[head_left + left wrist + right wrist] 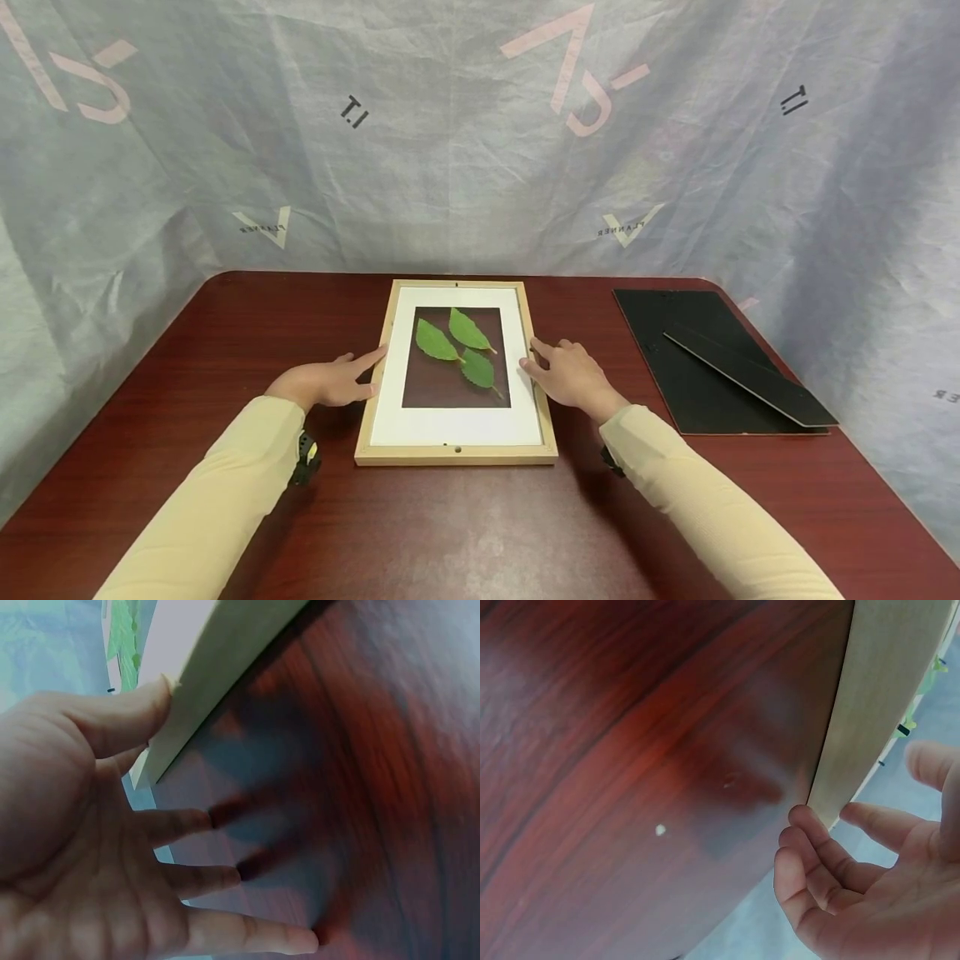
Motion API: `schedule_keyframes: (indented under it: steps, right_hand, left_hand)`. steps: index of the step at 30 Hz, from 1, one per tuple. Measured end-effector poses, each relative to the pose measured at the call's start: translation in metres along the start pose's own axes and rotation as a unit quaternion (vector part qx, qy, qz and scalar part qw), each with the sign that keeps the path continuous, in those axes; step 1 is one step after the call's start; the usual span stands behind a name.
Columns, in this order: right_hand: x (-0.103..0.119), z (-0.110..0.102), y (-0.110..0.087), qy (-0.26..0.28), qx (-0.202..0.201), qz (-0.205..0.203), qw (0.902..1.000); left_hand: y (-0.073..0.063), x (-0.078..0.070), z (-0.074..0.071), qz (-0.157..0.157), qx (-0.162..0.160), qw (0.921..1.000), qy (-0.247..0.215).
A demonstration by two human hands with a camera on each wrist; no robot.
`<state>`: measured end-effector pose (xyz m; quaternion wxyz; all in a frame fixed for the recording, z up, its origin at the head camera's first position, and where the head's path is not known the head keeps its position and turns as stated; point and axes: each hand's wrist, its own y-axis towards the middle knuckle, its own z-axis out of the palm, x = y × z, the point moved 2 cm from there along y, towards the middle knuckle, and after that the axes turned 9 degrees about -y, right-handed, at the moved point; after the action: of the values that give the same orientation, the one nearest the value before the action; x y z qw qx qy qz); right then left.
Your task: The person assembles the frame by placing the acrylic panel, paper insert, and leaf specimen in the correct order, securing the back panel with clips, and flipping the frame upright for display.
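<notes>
A light wooden picture frame (456,459) lies flat on the table, with a white mat (457,427) inside it. Three green leaves (478,369) sit within the mat's dark rectangular window. My left hand (330,383) touches the frame's left side with thumb and forefinger; in the left wrist view, its other fingers are spread straight over the tabletop. On the opposite side, my right hand (572,375) has fingertips against the wooden edge. The right wrist view shows that hand's fingers loosely bent beside the frame (881,697), with the thumb raised apart from it.
A black board (645,333) lies at the table's right, and a narrower black panel (750,379) rests slantwise on it. The dark red wooden table (465,533) has rounded far corners. Grey printed cloth (450,167) hangs behind and along both sides.
</notes>
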<state>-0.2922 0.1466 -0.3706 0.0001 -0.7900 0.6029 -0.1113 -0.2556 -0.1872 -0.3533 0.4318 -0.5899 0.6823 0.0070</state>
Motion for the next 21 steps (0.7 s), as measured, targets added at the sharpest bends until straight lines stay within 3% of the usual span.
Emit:
schedule_keyframes:
  steps: [12,21]
  right_hand:
    - [-0.014,-0.005,-0.004,0.007,-0.005,-0.008,0.9999]
    - [-0.015,-0.005,-0.003,0.019,-0.005,-0.019,0.9996]
  left_hand:
    - [0.002,-0.013,0.004,0.001,0.001,1.0000,0.003]
    - [0.006,-0.010,0.002,0.014,0.001,0.9997,0.021]
